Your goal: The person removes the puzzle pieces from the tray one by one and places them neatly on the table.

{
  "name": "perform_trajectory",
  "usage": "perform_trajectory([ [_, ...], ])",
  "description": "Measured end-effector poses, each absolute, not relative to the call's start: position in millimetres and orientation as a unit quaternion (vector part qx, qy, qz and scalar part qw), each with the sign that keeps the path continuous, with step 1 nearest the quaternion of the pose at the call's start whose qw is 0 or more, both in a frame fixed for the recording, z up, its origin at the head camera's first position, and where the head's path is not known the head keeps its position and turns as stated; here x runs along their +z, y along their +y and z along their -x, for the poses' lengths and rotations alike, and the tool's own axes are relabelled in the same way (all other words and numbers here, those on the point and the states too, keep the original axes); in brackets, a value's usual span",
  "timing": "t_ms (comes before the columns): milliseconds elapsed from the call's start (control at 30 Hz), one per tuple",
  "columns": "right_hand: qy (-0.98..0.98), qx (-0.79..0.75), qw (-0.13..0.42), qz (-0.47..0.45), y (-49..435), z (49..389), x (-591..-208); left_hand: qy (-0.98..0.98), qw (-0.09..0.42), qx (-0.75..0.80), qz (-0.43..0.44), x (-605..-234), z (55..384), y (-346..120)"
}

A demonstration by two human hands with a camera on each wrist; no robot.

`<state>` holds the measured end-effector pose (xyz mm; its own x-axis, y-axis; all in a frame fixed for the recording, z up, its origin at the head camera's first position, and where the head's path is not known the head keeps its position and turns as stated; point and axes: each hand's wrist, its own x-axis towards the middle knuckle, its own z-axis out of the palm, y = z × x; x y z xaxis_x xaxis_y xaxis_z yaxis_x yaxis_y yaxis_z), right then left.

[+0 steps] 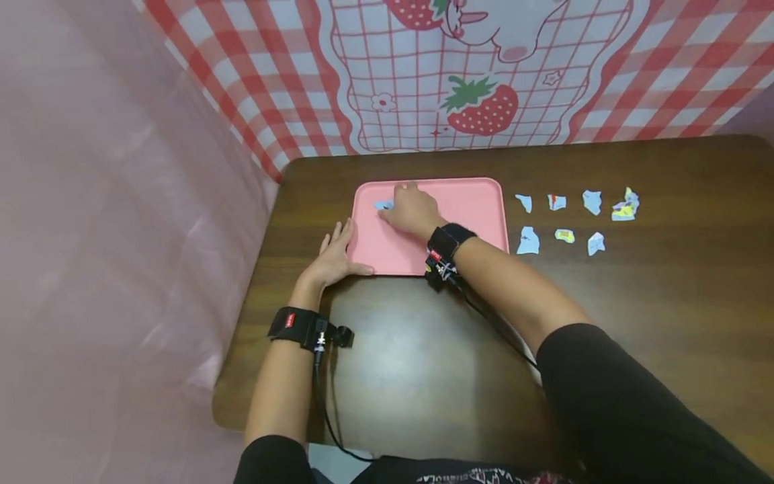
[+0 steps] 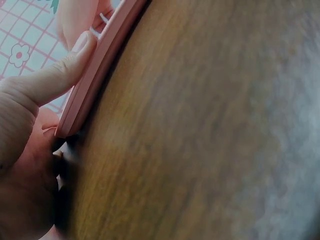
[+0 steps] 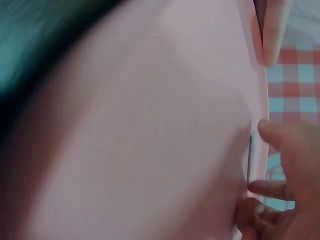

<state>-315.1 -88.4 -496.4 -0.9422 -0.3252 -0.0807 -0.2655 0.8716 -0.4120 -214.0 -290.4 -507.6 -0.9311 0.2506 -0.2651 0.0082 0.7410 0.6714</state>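
Observation:
A pink tray (image 1: pixel 459 202) lies on the wooden table. My left hand (image 1: pixel 331 261) is against its front left corner, fingers straight along the left side and thumb at the front edge. The left wrist view shows the thumb (image 2: pixel 65 75) resting against the tray's rim. Over the tray's upper left part, my right hand (image 1: pixel 413 210) reaches down with curled fingers. It holds a small light blue piece (image 1: pixel 383 204) low at the tray surface; in the right wrist view the thin piece (image 3: pixel 250 160) shows edge-on between thumb and finger. The palm side is partly hidden.
Right of the tray, several irregular flat pieces lie in two rows, among them a plain blue piece (image 1: pixel 528 240), a yellow-patterned piece (image 1: pixel 564 235) and a larger multicoloured piece (image 1: pixel 625 205). A checked strawberry cloth (image 1: pixel 290 81) hangs behind the table. Cables run from both wrist cameras.

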Motion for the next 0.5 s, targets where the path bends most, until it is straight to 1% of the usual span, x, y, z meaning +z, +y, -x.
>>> perform_trajectory([
  [233,0.968,-0.17,0.063,0.174,-91.9,305.1,-505.0,0.917,0.178,0.348,-0.079,-515.5,209.8,-281.8],
  [367,0.969,-0.163,0.066,0.172,-91.1,305.0,-498.7,0.918,0.173,0.349,-0.079,-511.3,211.7,-283.3],
  [500,0.966,-0.179,0.061,0.177,-91.5,307.3,-487.5,0.919,0.156,0.354,-0.075,-504.3,215.1,-289.4],
])
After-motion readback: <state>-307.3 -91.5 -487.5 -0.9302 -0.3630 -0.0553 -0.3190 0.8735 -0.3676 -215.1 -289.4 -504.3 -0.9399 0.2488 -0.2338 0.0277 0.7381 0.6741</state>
